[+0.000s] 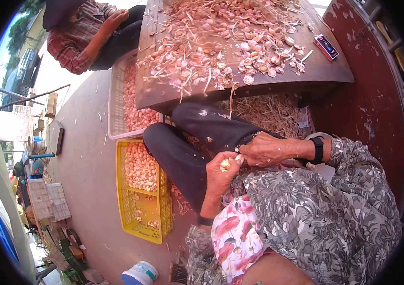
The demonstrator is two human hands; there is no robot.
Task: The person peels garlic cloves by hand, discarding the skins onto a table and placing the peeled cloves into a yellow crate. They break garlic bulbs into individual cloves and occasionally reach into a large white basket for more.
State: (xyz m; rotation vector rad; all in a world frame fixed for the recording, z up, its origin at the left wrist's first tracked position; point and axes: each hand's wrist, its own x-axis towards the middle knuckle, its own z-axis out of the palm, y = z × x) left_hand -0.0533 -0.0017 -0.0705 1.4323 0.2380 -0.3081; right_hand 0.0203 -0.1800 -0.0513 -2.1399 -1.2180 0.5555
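Observation:
My left hand (218,175) is closed around a garlic bulb (225,164), held over my lap. My right hand (266,149), with a black band on its wrist (317,149), meets it from the right, and its fingertips pinch at the bulb's pale cloves. Both hands hover above my dark trouser legs (187,152) and my patterned clothing (315,213). Loose garlic skins lie on my lap and on the ground below.
A wooden table (306,78) carries a heap of garlic cloves and skins (216,42) and a small box (326,46). A white crate (112,99) and a yellow crate (142,228) hold cloves. Another person in a plaid shirt (76,40) sits beyond. A blue-and-white tub (140,273) stands nearby.

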